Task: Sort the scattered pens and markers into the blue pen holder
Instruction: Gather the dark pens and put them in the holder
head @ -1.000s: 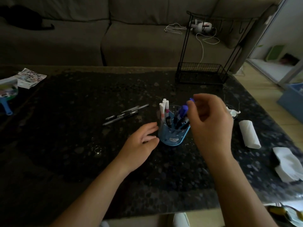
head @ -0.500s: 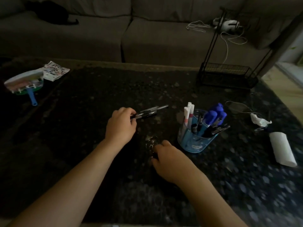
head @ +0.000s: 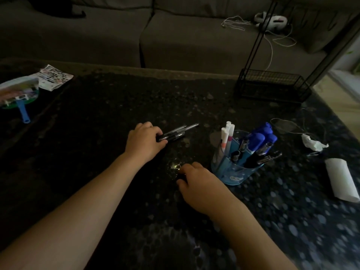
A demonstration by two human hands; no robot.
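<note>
Black pens [head: 178, 131] lay bunched on the dark table [head: 97, 133], the left hand [head: 144, 141] closed around their near ends, while the right hand [head: 196, 184] rested loosely curled, holding nothing, beside the blue pen holder [head: 231, 172].

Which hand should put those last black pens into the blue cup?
Probably the left hand: its fingers already close on the loose black pens lying on the dark speckled table. The right hand rests flat beside the blue plastic pen holder, holding nothing.

Glossy speckled stone table [head: 116, 106] — translucent plastic blue pen holder [head: 231, 172].
</note>
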